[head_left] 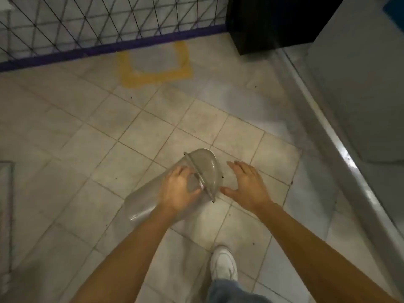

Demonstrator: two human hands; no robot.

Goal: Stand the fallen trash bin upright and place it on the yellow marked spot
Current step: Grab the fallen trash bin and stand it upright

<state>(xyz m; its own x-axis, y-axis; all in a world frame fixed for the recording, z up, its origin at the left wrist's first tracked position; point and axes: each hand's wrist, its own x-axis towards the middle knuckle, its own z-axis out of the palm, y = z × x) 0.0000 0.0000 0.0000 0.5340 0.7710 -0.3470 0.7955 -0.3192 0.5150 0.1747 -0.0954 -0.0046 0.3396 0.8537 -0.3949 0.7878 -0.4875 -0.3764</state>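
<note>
A grey trash bin [144, 202] with a domed lid [207, 169] lies tilted on the tiled floor, lid end pointing up and to the right. My left hand [177, 191] grips the bin's body just below the lid rim. To the right of the lid, my right hand [247, 182] hovers with fingers spread, apart from the bin or barely at its rim. The yellow marked spot [153, 62], a taped outline, lies on the floor further ahead, against the fence.
A black wire fence with a purple base rail [109, 44] runs along the far side. A black cabinet [273, 22] stands at the back right. A grey wall with a metal kerb [328, 127] borders the right. My white shoe [224, 263] is near the bottom.
</note>
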